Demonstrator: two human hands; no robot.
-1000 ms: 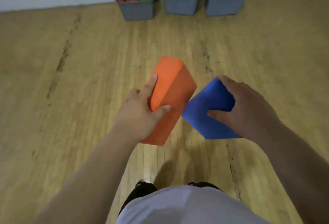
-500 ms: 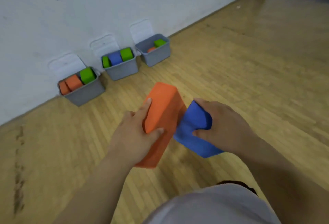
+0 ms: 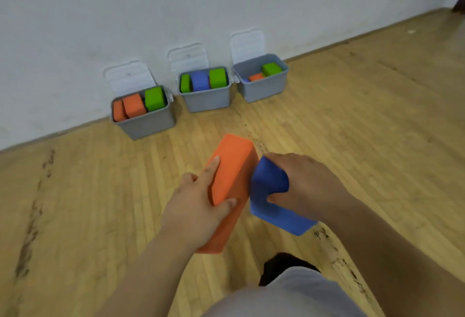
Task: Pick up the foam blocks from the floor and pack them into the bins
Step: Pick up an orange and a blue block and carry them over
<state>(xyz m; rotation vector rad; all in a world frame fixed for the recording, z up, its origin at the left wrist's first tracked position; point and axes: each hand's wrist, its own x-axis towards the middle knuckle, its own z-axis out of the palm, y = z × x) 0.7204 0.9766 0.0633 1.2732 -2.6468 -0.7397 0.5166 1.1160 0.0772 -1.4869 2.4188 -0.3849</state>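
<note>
FOAM IN HAND: We see a person's left hand (image 3: 198, 213) gripping an orange foam block (image 3: 234, 165) from above, forefinger stretched along its top face and thumb curled round the near edge. The right hand (image 3: 309, 186) wraps curled fingers and thumb round a blue foam block (image 3: 281, 218). Both blocks are carried in the air above the floor, side by side and just about touching, well apart from the bins. Each is a matte, smooth-faced rectangular brick with softly rounded edges. The orange one points away from us and the blue one tilts down to the right.

Against the white wall (image 3: 226, 2) we find three grey plastic bins in a row, with clear lids (image 3: 128, 77), round-cornered, propped upright behind them. The left bin (image 3: 148, 123) holds two orange blocks (image 3: 133, 106) and a green block (image 3: 154, 99) on end. The middle bin (image 3: 208, 100) holds a blue block (image 3: 200, 81) between two green ones. The right bin (image 3: 264, 87) shows a green brick (image 3: 271, 68) above an orange brick (image 3: 256, 77).

The wooden floor (image 3: 377, 128) is laid in narrow pale strips, glossy towards the far right and streaked with dark scuffs. The wall is painted and lightly marked. A pale grey garment (image 3: 289, 296) and a dark shoe (image 3: 281, 264) fill the bottom edge.
</note>
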